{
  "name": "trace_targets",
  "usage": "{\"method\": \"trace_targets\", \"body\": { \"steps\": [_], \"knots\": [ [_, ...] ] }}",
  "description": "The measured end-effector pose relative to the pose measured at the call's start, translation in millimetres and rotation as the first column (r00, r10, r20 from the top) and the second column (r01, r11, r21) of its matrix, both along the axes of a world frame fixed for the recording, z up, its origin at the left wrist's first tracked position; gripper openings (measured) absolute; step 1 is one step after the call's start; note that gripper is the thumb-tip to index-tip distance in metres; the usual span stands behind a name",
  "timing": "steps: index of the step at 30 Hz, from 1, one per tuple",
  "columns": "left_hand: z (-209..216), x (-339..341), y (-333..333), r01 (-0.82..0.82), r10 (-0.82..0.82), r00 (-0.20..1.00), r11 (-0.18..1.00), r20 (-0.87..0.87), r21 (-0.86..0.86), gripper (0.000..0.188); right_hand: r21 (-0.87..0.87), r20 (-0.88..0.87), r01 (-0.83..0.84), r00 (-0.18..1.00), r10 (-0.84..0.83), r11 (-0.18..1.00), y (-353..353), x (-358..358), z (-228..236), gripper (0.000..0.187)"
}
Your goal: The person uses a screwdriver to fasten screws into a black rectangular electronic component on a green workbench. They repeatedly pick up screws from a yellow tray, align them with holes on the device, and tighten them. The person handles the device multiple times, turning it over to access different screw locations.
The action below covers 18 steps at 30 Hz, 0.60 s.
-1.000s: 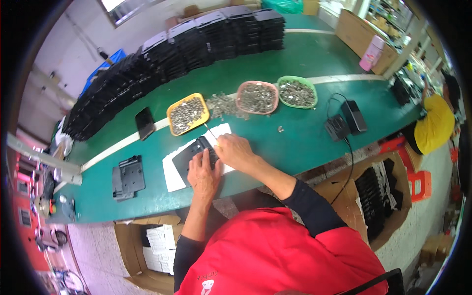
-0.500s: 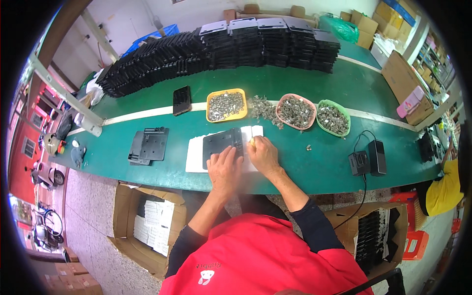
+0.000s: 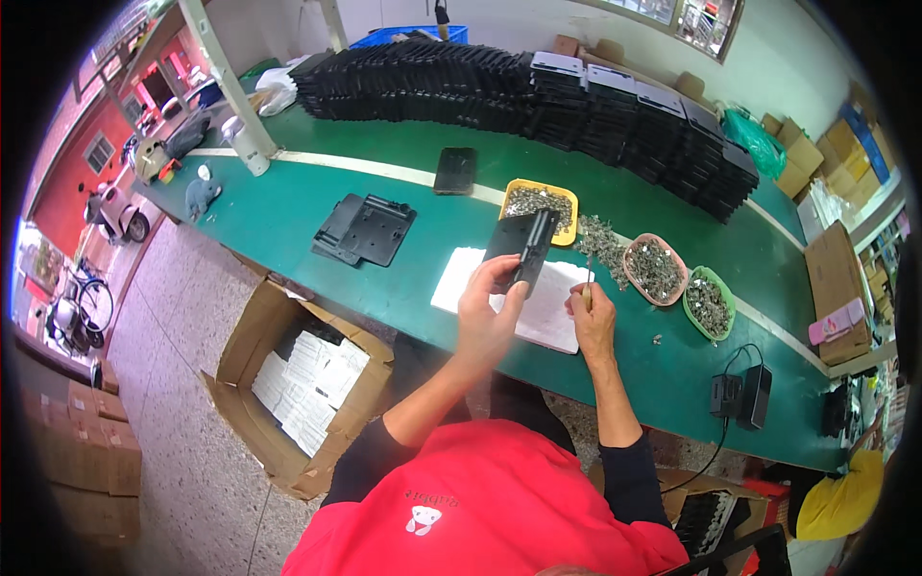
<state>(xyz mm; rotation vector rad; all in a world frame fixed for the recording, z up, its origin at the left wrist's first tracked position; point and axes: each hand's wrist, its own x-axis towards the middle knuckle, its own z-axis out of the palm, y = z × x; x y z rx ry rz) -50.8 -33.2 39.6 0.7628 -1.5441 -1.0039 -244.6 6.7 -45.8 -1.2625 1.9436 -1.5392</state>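
Observation:
My left hand grips a black plastic plate by its near edge. The plate is tilted up off a white foam pad, with a ridged strip along its right side. Above the pad's right end, my right hand is closed round a thin screwdriver, its shaft pointing away from me. Just beyond the plate stands a yellow tray of small metal parts, partly covered by it. To the left on the bench lie a few similar black plates.
Loose metal bits lie between the yellow tray and the pink tray; a green tray follows. A phone, long stacks of black plates and black adapters share the bench. An open carton sits below left.
The black plate has been lifted from the pad and tilted up in my left hand. My right hand has drawn back from it with the screwdriver. The view has swung left.

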Motion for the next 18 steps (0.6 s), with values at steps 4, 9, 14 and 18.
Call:
{"method": "trace_targets", "body": {
  "steps": [4, 9, 14, 18],
  "knots": [
    [19, 10, 2, 0.215, -0.178, 0.957, 0.966, -0.230, 0.147, 0.028, -0.028, 0.103, -0.067, 0.992, 0.070, 0.997, -1, -1, 0, 0.014],
    [21, 21, -7, 0.439, -0.299, 0.867, 0.838, -0.399, 0.326, 0.035, -0.035, 0.663, -0.113, 0.741, 0.108, 0.993, 8, 19, 32, 0.021],
    [8, 16, -16, 0.592, -0.206, 0.715, 0.688, -0.669, 0.421, 0.035, -0.045, 0.808, -0.117, 0.580, 0.105, 0.992, 14, 21, 32, 0.023],
    [-14, 18, -28, 0.755, -0.186, 0.531, 0.546, -0.827, 0.363, 0.028, -0.085, 0.855, -0.158, 0.495, 0.153, 0.984, 19, 26, 42, 0.018]
  ]
}}
